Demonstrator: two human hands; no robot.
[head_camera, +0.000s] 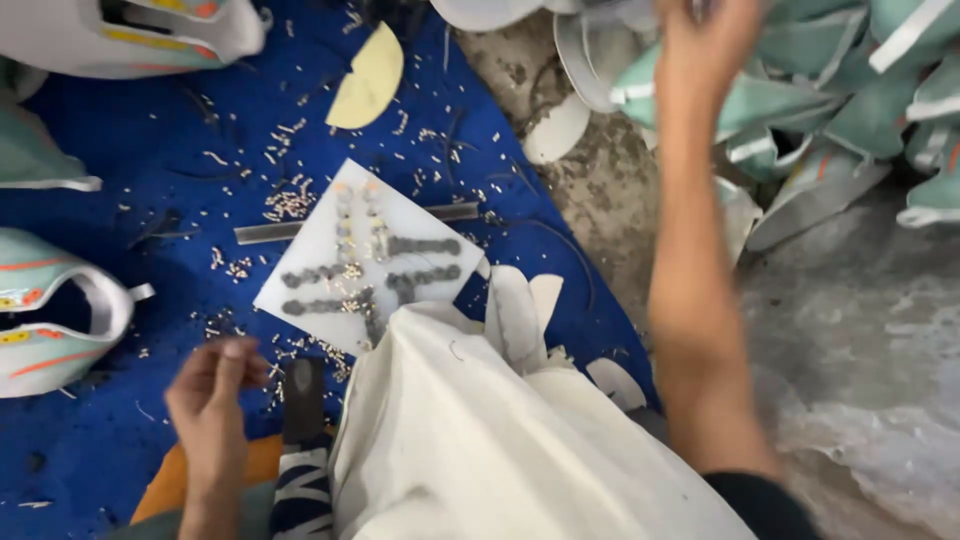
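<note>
Shoe uppers (820, 90), pale green with white trim, lie heaped at the top right on rough grey ground (860, 330). Right hand (705, 45) is stretched far up into that heap, arm fully extended. Motion blur smears the fingers, and the top edge of the frame cuts them off; cannot tell how far they are spread or whether they have hold of a piece. They overlap the nearest green upper, so contact looks likely but is not certain.

Left hand (210, 395) sits low at bottom left, over a blue mat (150, 150). Fingers curled loosely inward, tips drawn close to the thumb, nothing clearly pinched between them. Just right of it, a dark hammer head (303, 398) stands on the mat, its patterned handle (303, 495) running down out of frame. Hand and hammer are near but apart.

White square board (370, 255) lies mid-mat, tilted like a diamond, carrying rows of small dark metal pieces. Loose tiny metal bits (285, 205) are scattered across the mat around it. White cloth (480, 440) covers the lap area below, its edge overlapping the board's lower corner.

Farther out: a yellowish half-round cut piece (368, 80) at top centre, and more multicoloured uppers (55, 320) along the left edge, well apart from both hands.
</note>
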